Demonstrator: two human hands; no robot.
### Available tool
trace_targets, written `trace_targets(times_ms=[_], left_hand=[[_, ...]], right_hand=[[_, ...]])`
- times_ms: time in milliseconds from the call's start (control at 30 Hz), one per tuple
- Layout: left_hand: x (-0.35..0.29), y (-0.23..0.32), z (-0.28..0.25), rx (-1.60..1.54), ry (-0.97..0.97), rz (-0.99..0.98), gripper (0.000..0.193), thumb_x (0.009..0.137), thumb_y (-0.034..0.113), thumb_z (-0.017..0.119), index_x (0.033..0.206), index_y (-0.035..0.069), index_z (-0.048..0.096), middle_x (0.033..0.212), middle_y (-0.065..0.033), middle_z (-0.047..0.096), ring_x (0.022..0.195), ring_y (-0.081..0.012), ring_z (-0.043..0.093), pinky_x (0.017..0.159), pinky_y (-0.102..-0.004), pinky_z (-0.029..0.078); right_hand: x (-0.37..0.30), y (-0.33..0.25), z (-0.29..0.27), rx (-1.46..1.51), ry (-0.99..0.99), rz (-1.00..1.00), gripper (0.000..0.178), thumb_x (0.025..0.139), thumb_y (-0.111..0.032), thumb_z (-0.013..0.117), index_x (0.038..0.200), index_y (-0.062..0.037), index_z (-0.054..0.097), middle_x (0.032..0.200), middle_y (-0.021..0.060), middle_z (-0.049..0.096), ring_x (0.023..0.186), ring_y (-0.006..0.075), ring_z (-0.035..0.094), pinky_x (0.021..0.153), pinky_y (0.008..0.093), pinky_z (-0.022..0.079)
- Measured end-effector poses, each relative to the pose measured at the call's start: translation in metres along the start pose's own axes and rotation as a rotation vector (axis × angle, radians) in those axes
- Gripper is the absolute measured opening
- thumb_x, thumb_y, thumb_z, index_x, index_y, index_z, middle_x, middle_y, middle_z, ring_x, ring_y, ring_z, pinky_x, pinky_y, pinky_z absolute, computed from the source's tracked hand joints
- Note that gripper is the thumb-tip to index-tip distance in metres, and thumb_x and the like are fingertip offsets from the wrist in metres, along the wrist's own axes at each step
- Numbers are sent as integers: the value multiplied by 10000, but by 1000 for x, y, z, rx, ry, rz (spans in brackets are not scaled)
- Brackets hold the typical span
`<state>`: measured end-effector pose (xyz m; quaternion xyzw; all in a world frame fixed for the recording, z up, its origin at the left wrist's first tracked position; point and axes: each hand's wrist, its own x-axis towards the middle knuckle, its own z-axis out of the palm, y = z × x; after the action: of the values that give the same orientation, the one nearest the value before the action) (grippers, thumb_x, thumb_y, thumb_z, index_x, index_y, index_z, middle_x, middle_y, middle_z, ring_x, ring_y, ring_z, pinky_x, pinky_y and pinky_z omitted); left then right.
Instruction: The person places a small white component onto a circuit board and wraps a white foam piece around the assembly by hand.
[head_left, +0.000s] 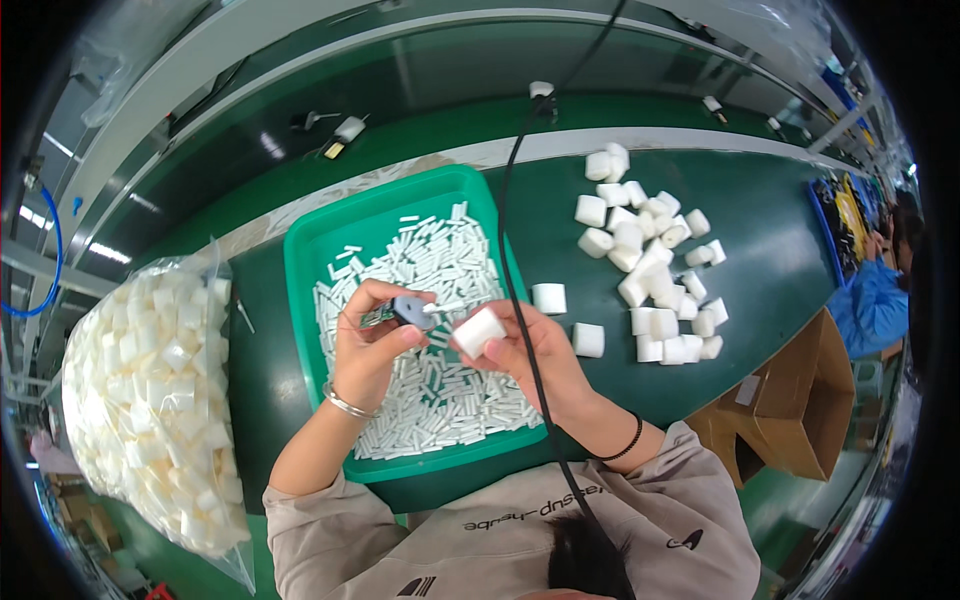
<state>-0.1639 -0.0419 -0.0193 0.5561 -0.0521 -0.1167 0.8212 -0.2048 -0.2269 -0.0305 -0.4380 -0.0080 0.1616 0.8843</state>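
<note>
My left hand (362, 345) pinches a small dark grey round part (410, 311) with a green circuit board at its side. A short white stick juts from this part toward the right. Close by, my right hand (548, 362) grips a white sponge-like cylinder (480, 333) between thumb and fingers. A small gap separates the cylinder from the stick. Both hands are over a green tray (390, 198) strewn with many short white sticks (450, 405). Two more white cylinders (549, 298) lie just right of the tray.
Loose white cylinders (650, 275) spread over the table at right. A full clear bag (150, 390) of them bulges at left. A black cable (510, 200) crosses the view. Small assembled pieces (345, 135) sit on the green belt beyond. A cardboard box (790, 410) and a co-worker's blue sleeve (868, 310) are at right.
</note>
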Motion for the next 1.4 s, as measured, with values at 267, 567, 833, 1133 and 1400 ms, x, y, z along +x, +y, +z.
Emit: trace_targets(times_ms=[267,567,833,1133,1400], left_hand=[[-2,2,0,-107,-19,42,328,644,-35,650,922,41,494,955,-138,585,925,-180,556,773,-287,494],[-1,-1,-3,262,-94,247,348,592,-29,721,886,28,544,943,-115,604,908,-177,572,797,-296,453],[-8,4,4,322,-163,159,324,603,-15,729,888,0,575,901,-98,621,851,-153,591,759,-270,470],[-9,8,6,446,-224,54,330,608,5,720,899,-6,567,886,-111,616,849,-171,585,777,-286,452],[-4,10,13,599,-252,339,279,638,47,711,886,25,587,865,-86,597,804,-189,574,716,-278,462]], right_hand=[[10,28,26,482,75,19,318,843,-65,512,1129,-7,385,1054,97,502,968,169,522,835,311,446],[4,20,15,-243,237,-435,287,729,108,578,995,41,493,948,93,526,891,149,538,794,258,438],[6,18,8,-501,212,-766,373,673,35,682,1000,27,505,851,114,569,751,176,584,685,273,481],[5,14,3,-898,55,-897,349,639,-43,732,776,-30,412,812,155,593,725,226,609,573,265,479],[8,18,5,-539,83,-721,486,664,11,692,1019,-12,361,914,181,581,802,174,575,660,276,468]])
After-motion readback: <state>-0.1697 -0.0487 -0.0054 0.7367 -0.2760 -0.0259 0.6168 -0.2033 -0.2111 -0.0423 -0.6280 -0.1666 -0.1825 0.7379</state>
